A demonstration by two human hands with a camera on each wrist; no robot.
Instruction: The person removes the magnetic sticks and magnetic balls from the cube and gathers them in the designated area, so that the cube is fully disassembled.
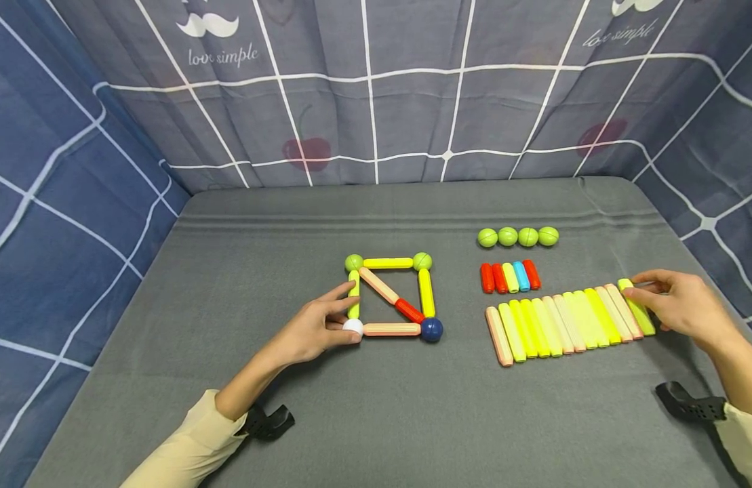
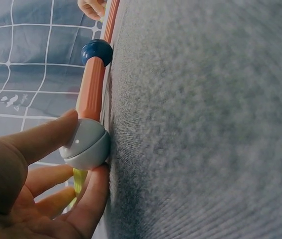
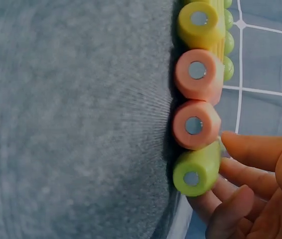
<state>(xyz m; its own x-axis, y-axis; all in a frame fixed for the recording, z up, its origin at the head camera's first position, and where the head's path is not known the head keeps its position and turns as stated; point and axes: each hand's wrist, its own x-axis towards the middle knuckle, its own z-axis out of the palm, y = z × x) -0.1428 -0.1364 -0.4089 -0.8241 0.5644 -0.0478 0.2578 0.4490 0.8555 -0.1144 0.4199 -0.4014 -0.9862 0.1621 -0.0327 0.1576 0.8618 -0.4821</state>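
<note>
A frame of magnetic rods and balls lies on the cloth. Two green balls [image 1: 422, 261] top it, with a white ball [image 1: 352, 328] and a dark blue ball [image 1: 432, 330] at the near corners. My left hand [image 1: 311, 330] holds the white ball between thumb and fingers, beside a pink rod [image 2: 91, 88] and a yellow-green rod [image 1: 354, 294]. Inside the frame, a pink rod [image 1: 378, 285] and a short red rod [image 1: 409, 310] form a diagonal. At the right end of a rod row, my right hand [image 1: 687, 303] pinches a green rod [image 3: 197, 173].
Beside the right hand runs a slanted row of pink, yellow and green rods [image 1: 537, 329]. Short red, green and blue rods [image 1: 521, 276] stand behind it, and several green balls [image 1: 527, 236] line up farther back. A checked curtain [image 1: 400, 122] encloses the grey cloth-covered table [image 1: 412, 420].
</note>
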